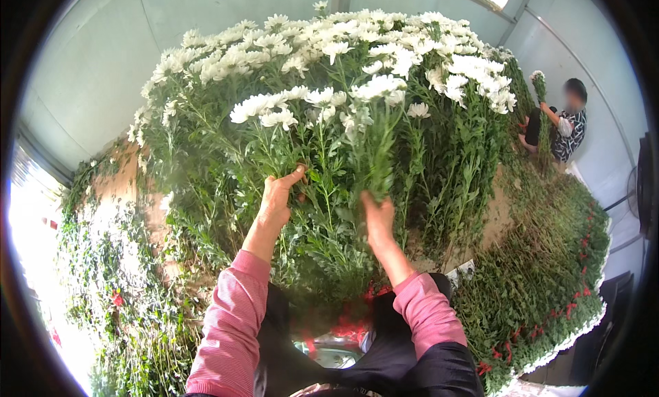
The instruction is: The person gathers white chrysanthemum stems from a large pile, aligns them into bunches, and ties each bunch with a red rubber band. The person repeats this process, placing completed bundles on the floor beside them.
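My left hand point(278, 198) is closed around leafy stems below a cluster of white chrysanthemums point(265, 108); its fingertips are partly hidden by leaves. To the right, my right hand point(378, 216), blurred, grips a green chrysanthemum stem point(380, 170) with white blooms point(378, 88) above it. Behind both hands stands a large upright mass of white chrysanthemums point(329, 36), blooms up. Between my forearms, dense green foliage point(329, 253) hangs down towards my lap.
Red ties point(347, 330) lie between my legs. Bundled stems with red ties point(535, 273) are heaped at the right. Loose leaves and stems point(139, 294) litter the left floor. A person point(569, 126) sits at the far right holding flowers. A fan point(643, 186) stands by the right wall.
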{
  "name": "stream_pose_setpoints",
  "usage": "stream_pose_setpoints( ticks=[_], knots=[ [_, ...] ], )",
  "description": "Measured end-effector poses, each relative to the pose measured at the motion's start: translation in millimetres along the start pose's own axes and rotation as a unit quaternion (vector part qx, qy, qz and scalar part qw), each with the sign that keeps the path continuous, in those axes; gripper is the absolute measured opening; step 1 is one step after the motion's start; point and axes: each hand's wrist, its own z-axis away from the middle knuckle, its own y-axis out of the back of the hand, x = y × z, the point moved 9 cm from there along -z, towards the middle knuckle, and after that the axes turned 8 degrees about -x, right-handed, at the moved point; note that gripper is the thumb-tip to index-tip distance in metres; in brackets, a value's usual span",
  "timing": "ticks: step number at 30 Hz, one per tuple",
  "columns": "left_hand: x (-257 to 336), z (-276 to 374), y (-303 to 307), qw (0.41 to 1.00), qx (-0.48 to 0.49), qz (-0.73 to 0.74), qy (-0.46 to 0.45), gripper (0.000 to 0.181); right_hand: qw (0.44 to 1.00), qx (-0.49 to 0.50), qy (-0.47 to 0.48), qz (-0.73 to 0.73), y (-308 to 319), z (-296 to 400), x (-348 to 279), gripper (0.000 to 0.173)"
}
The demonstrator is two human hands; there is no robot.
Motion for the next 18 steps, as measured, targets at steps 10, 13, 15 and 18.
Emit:
stream_pose_setpoints(
  ticks=[10,13,15,18],
  knots=[
    [17,16,-23,0.998,-0.057,-0.007,-0.005,0.017,0.957,-0.157,0.182,0.161,-55,52,-9,0.045],
    [21,14,-21,0.999,-0.029,0.023,-0.039,0.016,0.96,-0.216,0.145,0.099,-74,62,-3,0.036],
    [23,13,-20,0.997,-0.032,0.032,-0.058,0.017,0.96,-0.245,0.133,-0.008,-84,72,-3,0.033],
    [23,12,-19,0.996,-0.04,0.028,-0.072,0.025,0.966,-0.249,0.061,-0.012,-82,66,10,0.029]
  ],
)
